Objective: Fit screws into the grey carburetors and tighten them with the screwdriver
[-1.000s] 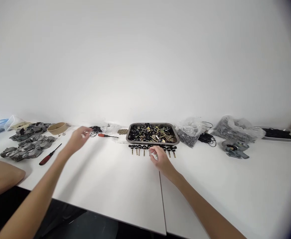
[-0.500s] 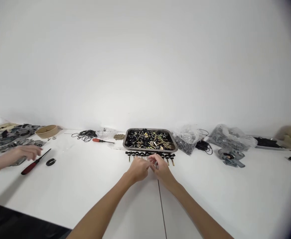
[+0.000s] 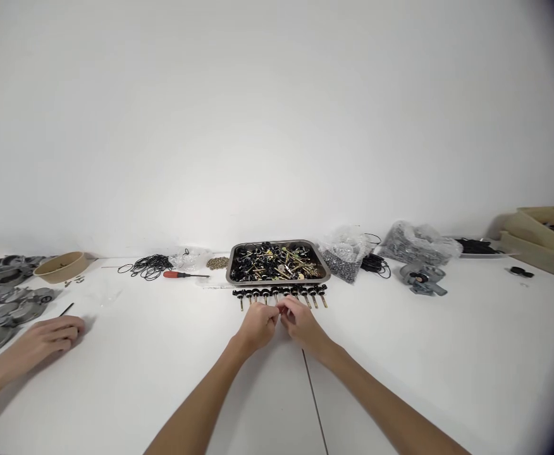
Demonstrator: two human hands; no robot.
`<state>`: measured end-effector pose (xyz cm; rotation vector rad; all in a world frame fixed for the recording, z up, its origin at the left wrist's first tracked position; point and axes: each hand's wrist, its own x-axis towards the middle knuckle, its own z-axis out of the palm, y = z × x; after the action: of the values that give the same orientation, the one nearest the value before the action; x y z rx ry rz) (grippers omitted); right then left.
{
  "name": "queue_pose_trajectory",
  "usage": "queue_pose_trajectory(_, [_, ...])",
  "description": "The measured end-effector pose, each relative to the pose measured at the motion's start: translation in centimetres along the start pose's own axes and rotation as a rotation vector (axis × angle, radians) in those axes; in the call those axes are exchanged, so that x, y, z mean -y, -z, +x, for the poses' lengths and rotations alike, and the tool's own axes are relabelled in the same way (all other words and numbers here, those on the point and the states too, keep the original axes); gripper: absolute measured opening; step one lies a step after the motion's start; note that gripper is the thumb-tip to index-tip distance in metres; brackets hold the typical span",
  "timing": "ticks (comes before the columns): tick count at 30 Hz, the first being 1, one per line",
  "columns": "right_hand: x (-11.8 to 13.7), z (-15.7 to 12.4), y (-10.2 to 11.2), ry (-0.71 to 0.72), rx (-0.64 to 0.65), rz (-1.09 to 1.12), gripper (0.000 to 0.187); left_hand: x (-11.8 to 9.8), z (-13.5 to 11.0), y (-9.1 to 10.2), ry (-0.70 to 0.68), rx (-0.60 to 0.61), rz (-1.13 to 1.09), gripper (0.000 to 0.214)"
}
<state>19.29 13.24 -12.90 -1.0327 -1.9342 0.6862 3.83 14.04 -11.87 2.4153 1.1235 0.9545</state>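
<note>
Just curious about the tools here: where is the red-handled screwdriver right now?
In the head view, the red-handled screwdriver lies on the white table, left of the metal tray, just right of the tangled black loops.

Seemingly metal pins (image 3: 325, 303); glossy tray (image 3: 277, 282)

The left hand (image 3: 258, 325) is bare, and the left forearm (image 3: 205, 393) behind it is uncovered as far as it shows, narrowest next to the hand. The right hand (image 3: 301, 320) is bare too, the slim right forearm (image 3: 376, 390) behind it equally uncovered.
</note>
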Motion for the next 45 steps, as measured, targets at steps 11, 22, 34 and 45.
queue_pose_trajectory(11, [0.1,-0.1,-0.2,0.016,0.009,-0.018,0.017,0.1,0.2,0.0,0.027,0.009,0.015,0.019])
queue_pose_trajectory(22, [-0.3,0.0,-0.2,0.024,0.039,-0.038,0.019,0.1,0.3,-0.1,0.062,0.027,0.043,0.019])
queue_pose_trajectory(34, [-0.5,0.0,-0.3,0.051,0.019,-0.019,0.019,0.4,0.2,-0.4,0.086,0.049,0.042,0.019])
queue_pose_trajectory(45, [1.9,1.7,4.5,-0.023,-0.010,-0.141,0.019,0.2,0.3,0.0,0.092,0.063,0.017,0.019])
